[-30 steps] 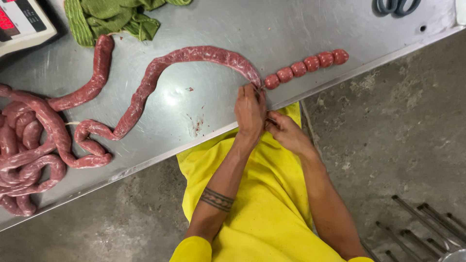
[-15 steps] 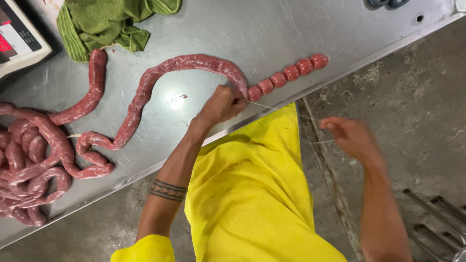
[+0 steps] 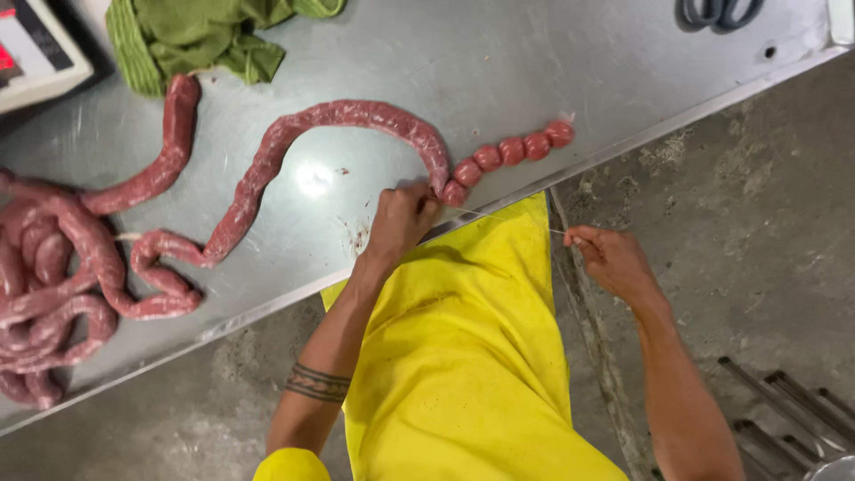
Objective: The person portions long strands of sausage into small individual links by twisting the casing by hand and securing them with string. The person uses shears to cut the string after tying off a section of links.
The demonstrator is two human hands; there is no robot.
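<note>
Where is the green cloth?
In the head view, the green cloth lies crumpled at the top left of the metal table, just above the long sausage and right of the scale.

A steel table (image 3: 499, 62) bears sausage (image 3: 267, 160), green cloth (image 3: 205, 31), scissors (image 3: 717, 11).

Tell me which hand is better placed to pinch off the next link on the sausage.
Left. The left hand already rests on the sausage beside the tied links; the right hand is off the table, pulling the string.

Butchery workroom — steel table (image 3: 534, 53), sausage rope (image 3: 267, 160), scale (image 3: 36, 53).
</note>
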